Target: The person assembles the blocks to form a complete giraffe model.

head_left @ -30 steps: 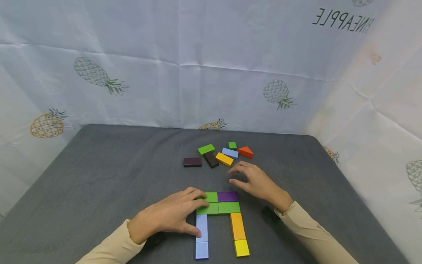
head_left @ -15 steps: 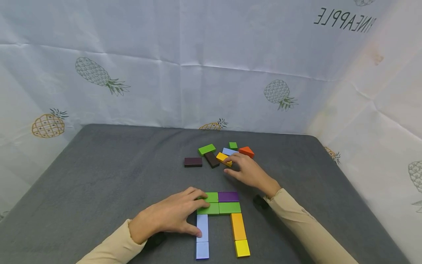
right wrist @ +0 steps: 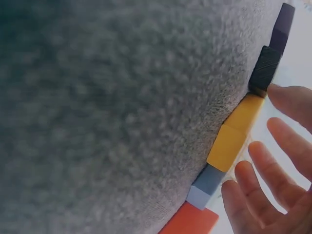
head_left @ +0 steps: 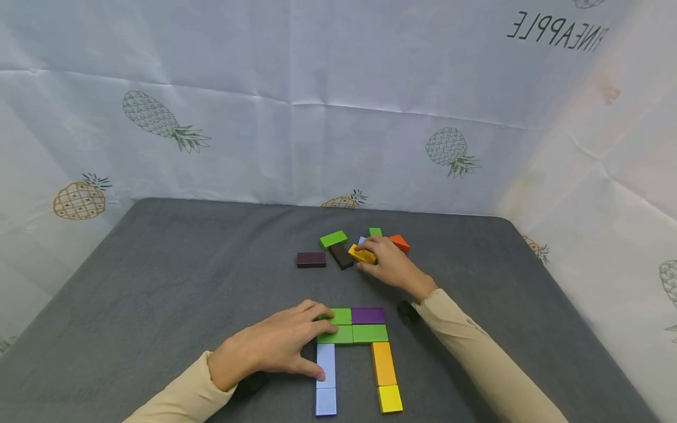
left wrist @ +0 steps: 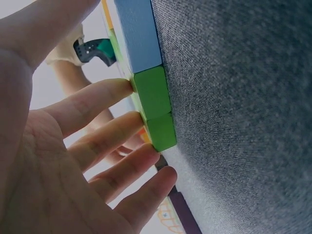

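My left hand (head_left: 275, 341) lies spread along the left side of flat blocks, fingertips on the two left green blocks (head_left: 341, 335) and thumb at the light blue block (head_left: 325, 361). In the left wrist view its fingertips meet the top edges of the green blocks (left wrist: 153, 92). Farther back, my right hand (head_left: 394, 267) reaches over an amber block (head_left: 361, 255), thumb on its near side and fingers beyond. The right wrist view puts its loosely bent fingers right beside this amber block (right wrist: 228, 146).
Around the right hand lie a dark brown block (head_left: 341, 257), a dark purple block (head_left: 311, 259), green blocks (head_left: 333, 239) and an orange-red triangular block (head_left: 399, 243). The front arrangement includes a purple block (head_left: 368, 316), an amber-orange block (head_left: 383, 364) and a yellow block (head_left: 390, 399).
My right hand has moved forward and left, from beside the loose blocks to over the amber block. The left hand has stayed in place on the arranged blocks.
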Motion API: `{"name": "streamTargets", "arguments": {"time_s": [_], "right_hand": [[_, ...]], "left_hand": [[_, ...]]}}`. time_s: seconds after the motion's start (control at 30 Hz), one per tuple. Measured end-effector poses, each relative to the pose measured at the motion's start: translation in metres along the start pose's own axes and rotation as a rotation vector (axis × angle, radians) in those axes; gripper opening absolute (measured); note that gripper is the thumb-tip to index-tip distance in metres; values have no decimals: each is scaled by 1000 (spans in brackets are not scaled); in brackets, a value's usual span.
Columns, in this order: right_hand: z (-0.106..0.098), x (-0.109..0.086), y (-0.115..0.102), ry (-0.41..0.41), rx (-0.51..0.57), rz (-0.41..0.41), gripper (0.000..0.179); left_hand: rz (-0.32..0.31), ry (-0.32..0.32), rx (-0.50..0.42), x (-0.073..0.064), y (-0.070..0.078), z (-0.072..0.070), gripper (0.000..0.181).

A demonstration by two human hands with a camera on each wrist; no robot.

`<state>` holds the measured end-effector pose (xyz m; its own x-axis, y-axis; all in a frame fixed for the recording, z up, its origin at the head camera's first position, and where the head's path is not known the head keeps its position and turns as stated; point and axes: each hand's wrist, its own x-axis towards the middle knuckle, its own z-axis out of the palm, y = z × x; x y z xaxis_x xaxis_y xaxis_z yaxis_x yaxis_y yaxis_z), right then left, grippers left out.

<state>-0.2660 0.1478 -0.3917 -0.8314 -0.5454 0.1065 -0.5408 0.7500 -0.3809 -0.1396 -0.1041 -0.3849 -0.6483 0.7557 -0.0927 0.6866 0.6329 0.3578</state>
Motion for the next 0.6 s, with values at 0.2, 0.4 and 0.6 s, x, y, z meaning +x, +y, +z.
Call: {"name": "streamTargets", "arguments": {"time_s": [0.2, 0.4, 0.6], "right_hand": [[1, 6, 2, -29, 2, 14, 37], [1, 10, 2, -58, -10, 27, 36], [-1, 10, 2, -105, 6, 56, 42]], "left_hand": [[2, 5, -1, 0, 0, 1, 65], [4, 10, 1, -1, 0, 0, 65], [3, 8, 7, -1, 0, 0, 65]]}}
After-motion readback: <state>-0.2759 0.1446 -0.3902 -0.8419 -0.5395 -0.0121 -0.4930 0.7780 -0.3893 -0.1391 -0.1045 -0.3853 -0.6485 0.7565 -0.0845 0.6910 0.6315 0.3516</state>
